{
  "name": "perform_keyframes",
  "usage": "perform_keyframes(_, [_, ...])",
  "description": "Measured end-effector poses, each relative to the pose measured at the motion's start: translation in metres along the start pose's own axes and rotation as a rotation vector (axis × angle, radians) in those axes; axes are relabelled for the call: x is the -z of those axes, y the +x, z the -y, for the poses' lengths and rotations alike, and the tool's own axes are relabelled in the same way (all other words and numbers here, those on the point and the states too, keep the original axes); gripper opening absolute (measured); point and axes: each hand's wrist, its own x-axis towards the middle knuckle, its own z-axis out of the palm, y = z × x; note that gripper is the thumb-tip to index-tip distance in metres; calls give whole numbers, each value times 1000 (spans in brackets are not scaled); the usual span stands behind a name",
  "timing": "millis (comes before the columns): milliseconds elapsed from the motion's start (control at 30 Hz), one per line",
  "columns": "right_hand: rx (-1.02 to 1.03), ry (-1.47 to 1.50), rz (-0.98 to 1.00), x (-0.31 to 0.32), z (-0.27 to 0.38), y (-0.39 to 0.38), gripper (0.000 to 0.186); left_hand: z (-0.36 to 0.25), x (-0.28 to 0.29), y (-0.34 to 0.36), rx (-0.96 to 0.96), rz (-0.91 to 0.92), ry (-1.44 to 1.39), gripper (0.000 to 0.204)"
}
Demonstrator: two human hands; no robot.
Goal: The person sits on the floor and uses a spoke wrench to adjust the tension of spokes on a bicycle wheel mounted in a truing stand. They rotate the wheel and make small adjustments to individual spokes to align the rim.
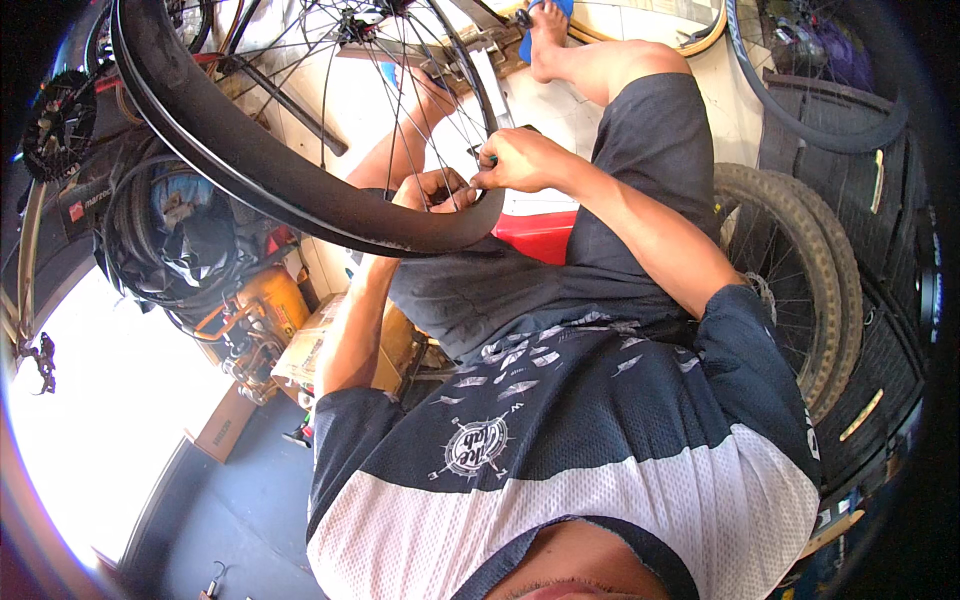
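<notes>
A spoked bicycle wheel with a black tyre [250, 160] stands across my lap, its lower edge over my dark shorts. My left hand [435, 190] curls around the tyre and rim at the wheel's lowest part. My right hand [520, 160] is just beside it on the inner side of the rim, with thumb and fingers pinched on a small greenish part [490, 160] among the spokes. What that part is cannot be made out. The two hands almost touch.
I sit on a red seat [540, 235], with my bare leg stretched ahead to a foot in a blue sandal [548, 20]. Knobbly tyres [800, 270] are stacked at the right and a bare rim [810, 110] above them. An orange tank [265, 300] and a cardboard box [310, 350] are at the left.
</notes>
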Motion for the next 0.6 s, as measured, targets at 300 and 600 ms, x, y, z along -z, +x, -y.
perform_keyframes(300, [-9,-27,52,5,7,-2,38,-8,0,0,74,12,53,33])
perform_keyframes(600, [153,-13,94,3,0,1,31,-9,2,-1,27,7,42,29])
